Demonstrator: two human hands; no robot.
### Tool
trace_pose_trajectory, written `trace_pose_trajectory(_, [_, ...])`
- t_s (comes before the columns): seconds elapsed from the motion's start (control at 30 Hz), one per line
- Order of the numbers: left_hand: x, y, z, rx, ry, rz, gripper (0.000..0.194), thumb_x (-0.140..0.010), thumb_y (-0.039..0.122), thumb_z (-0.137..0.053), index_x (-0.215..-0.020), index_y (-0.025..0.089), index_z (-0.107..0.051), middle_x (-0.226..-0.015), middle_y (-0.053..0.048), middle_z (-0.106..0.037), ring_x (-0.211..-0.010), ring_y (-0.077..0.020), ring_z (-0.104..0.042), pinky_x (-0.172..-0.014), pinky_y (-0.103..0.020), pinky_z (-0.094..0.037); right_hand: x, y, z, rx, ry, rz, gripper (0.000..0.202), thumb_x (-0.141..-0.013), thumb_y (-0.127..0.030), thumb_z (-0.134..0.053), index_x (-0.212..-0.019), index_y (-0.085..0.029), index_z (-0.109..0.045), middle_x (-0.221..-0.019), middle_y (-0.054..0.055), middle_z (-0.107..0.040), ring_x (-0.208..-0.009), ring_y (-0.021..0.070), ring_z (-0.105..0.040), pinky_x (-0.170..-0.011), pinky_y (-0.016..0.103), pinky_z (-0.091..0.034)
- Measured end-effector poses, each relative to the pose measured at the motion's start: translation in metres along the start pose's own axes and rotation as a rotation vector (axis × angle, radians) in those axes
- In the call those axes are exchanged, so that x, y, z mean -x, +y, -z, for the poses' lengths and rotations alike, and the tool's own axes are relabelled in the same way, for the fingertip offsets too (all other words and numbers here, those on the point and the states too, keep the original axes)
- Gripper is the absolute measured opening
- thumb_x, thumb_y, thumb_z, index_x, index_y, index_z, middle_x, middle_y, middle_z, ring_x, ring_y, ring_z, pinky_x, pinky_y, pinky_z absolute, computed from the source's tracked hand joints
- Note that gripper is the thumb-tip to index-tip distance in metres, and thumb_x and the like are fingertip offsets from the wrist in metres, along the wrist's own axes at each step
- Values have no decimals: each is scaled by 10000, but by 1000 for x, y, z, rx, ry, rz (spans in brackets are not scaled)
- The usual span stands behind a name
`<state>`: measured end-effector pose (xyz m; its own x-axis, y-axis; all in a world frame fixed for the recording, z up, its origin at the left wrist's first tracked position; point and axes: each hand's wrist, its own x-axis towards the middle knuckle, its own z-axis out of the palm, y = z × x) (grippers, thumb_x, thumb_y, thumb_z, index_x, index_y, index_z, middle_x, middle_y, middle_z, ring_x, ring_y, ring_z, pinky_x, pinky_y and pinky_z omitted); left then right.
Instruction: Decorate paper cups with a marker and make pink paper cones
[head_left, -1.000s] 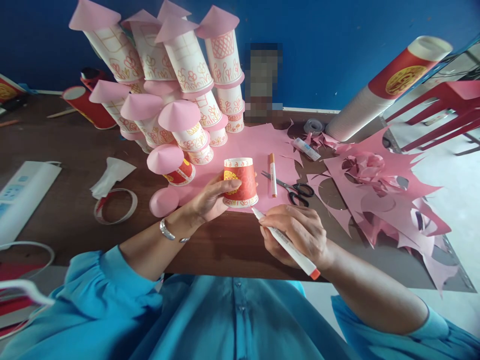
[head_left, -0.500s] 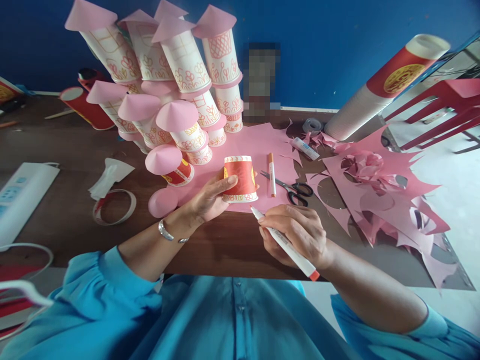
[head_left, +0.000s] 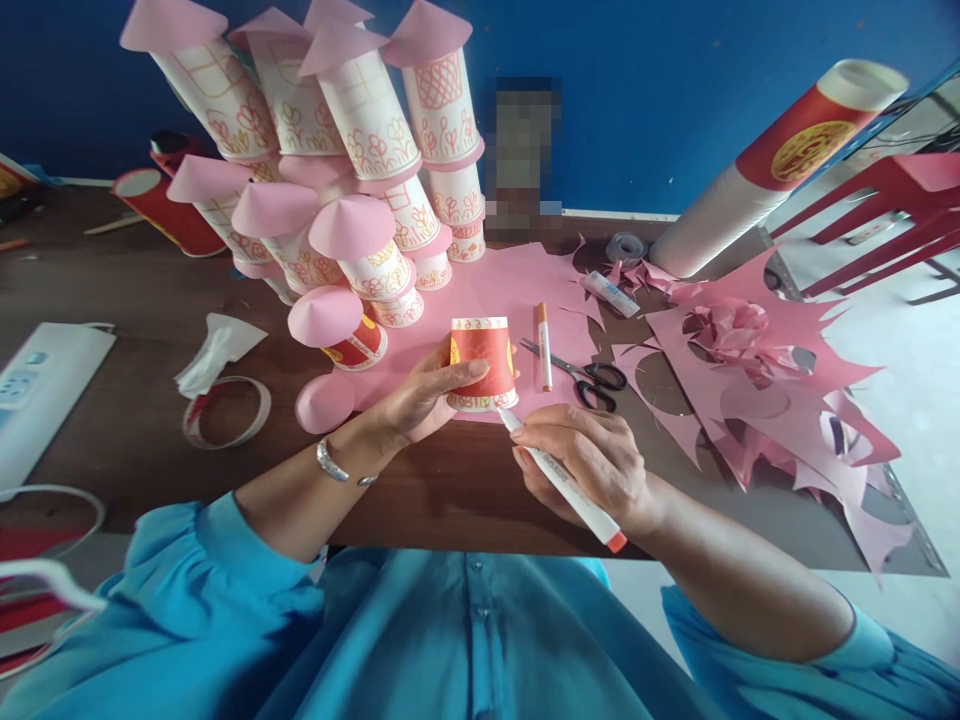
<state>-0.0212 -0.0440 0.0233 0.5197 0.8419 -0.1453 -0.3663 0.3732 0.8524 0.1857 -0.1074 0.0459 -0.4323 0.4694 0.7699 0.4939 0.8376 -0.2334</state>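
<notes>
My left hand (head_left: 427, 392) is closed around a red and white paper cup (head_left: 484, 350), its thumb across the red front. The cup is upside down, with small drawings along its white bands. In my right hand (head_left: 589, 460) is a white marker (head_left: 574, 495) with a red-orange end. Its tip meets the lower white band of the cup, or is very close to it. Beyond the cup, an orange-capped marker (head_left: 544, 345) and black-handled scissors (head_left: 592, 380) lie on pink paper (head_left: 517, 285).
Stacked cup towers with pink cones (head_left: 352, 230) stand at the back left. A tall stack of cups (head_left: 720, 220) leans at the right, behind cut pink paper scraps (head_left: 757, 360). A tape roll (head_left: 227, 441) and a loose pink cone (head_left: 325, 402) lie on the left.
The marker in my right hand has moved slightly up and left, bringing its tip to the cup's lower band. My left thumb sits a little further right on the cup.
</notes>
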Motion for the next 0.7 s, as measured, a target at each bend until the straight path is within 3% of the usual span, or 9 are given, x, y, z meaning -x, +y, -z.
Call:
trace_pose_trajectory(0.43, [1,5,-5,-47,-26,-19,538,-866,380,-813,-1352,231,-636,-1066,-76,-763,-1048,-297,-730,-901,-417,-585,-3,0,0,14,-47,7,225,-916,-59,-669,-1079,-201,-607,-793,-2,-743,-713,163,-759,-632,259,-618])
trace_pose_trajectory(0.7, [2,2,-2,-31,-7,6,440,-850,340,-817,-1255,245,-672,-974,-29,-737,-945,-252,-722,-832,-378,-584,-3,-4,2,-60,-68,-97,187,-911,-62,-629,-1001,-223,-604,-746,-28,-719,-671,156,-750,-599,258,-599])
